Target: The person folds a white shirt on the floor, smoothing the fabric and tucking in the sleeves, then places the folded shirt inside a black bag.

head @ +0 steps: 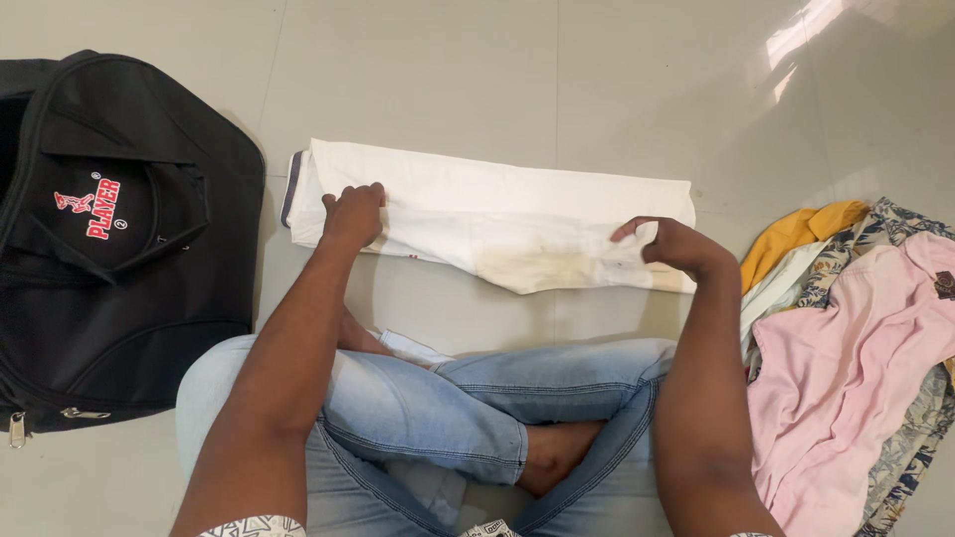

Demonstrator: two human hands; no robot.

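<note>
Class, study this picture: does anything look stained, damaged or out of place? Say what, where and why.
Yes. The folded white garment on the floor has a yellowish-brown stain on its lower middle, between the left hand and right hand resting on it. The patch stands out against otherwise clean white cloth. The clothes pile at the right lies loose and unfolded.

white garment [497, 214], black bag [119, 259]

Light: bright, even, soft daylight | Glare: white sheen on floor tiles [811, 25] at top right | Shadows: faint, soft under arms and beside black bag [119, 229] | Focus: sharp throughout, no motion blur | Distortion: slight at edges
</note>
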